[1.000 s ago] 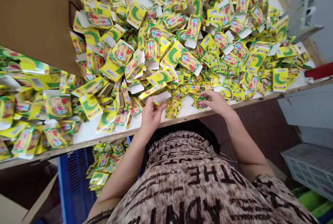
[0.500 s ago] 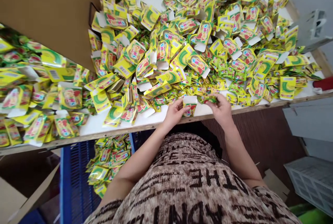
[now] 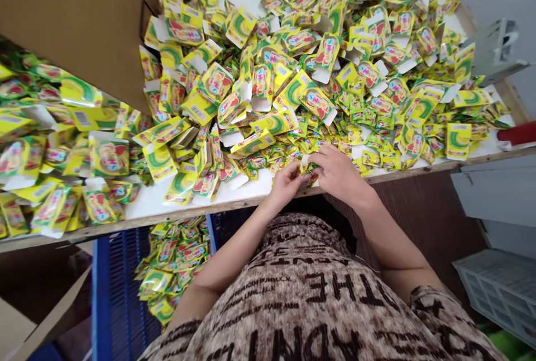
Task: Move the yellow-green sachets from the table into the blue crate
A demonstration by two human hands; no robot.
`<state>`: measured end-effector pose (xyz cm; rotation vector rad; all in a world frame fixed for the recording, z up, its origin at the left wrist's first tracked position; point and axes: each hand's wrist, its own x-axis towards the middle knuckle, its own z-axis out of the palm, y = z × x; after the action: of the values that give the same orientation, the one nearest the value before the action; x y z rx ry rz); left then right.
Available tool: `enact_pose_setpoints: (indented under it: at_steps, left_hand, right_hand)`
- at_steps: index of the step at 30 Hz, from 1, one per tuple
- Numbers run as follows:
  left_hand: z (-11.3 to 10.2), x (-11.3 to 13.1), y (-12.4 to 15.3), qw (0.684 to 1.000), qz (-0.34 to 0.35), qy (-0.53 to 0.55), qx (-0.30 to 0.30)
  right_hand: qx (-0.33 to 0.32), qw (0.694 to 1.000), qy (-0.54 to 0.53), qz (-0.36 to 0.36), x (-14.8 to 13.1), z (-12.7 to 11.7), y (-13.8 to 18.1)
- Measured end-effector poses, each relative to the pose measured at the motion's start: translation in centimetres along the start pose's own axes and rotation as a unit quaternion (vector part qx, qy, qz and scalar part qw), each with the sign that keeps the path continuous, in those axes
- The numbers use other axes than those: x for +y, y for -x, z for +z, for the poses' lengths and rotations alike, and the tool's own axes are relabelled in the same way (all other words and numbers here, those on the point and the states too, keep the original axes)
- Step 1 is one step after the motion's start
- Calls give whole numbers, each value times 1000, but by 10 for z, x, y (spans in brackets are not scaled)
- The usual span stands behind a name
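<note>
Fingers (image 3: 293, 170) of the left hand (image 3: 285, 186) pinch a small box (image 3: 305, 164) just inside the table's front edge (image 3: 167, 218), its long axis hidden, while the right hand (image 3: 338, 175) curls against its flap end, grip unclear.

Left fingers (image 3: 292, 170) close beside right fingers (image 3: 320, 160)

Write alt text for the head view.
Left hand holding a small, partly hidden box, right hand against it, at the edge of a white table. Yellow-green boxes and packets lie heaped beyond; a blue crate sits below.
</note>
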<state>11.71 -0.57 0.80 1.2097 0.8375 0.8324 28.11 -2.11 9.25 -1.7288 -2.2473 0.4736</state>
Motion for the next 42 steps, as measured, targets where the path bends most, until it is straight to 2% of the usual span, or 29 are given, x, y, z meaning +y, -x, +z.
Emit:
enact_pose_setpoints:
  at_steps: [2, 6, 14, 17, 19, 21, 27, 30, 33, 35, 37, 39, 41, 42]
  left_hand:
    - [1, 1, 2, 1000, -2, -7, 9]
    - [0, 3, 5, 1000, -15, 5, 17]
    - [1, 8, 5, 999, -31, 28, 18]
    - [10, 9, 5, 996, -34, 53, 70]
    - [17, 10, 4, 989, -35, 74, 120]
    - [22, 11, 4, 986, -46, 81, 138]
    - [19, 17, 4, 992, -70, 55, 94]
    - [15, 16, 4, 994, -80, 40, 68]
    - [10, 13, 6, 994, -99, 18, 36]
    - [7, 11, 7, 995, -93, 22, 15]
    - [5, 10, 10, 995, -82, 52, 11]
    - [3, 9, 12, 991, -83, 100, 15]
    - [1, 10, 13, 986, -97, 132, -2]
    - [0, 11, 12, 985, -107, 135, -16]
  right_hand:
    - [-10, 1000, 15, -1, -4, -3, -3]
    - [51, 998, 22, 37, -10, 5, 0]
    - [32, 995, 11, -91, -1, 5, -3]
    - [46, 993, -16, -110, 4, 6, -5]
    - [68, 992, -40, -102, 5, 9, -4]
    - [84, 992, -51, -85, 6, 12, -2]
    - [74, 992, -21, -96, 12, 4, -3]
    - [12, 994, -10, -112, 14, -1, -2]
    - [-50, 990, -52, -119, 18, 1, 3]
    - [-11, 987, -131, -89, 22, 7, 7]
    - [81, 964, -254, 3, 26, 16, 13]
    - [128, 902, -396, 119, 27, 29, 19]
    - [96, 833, -510, 191, 24, 42, 22]
    - [72, 811, -544, 203, 22, 48, 23]
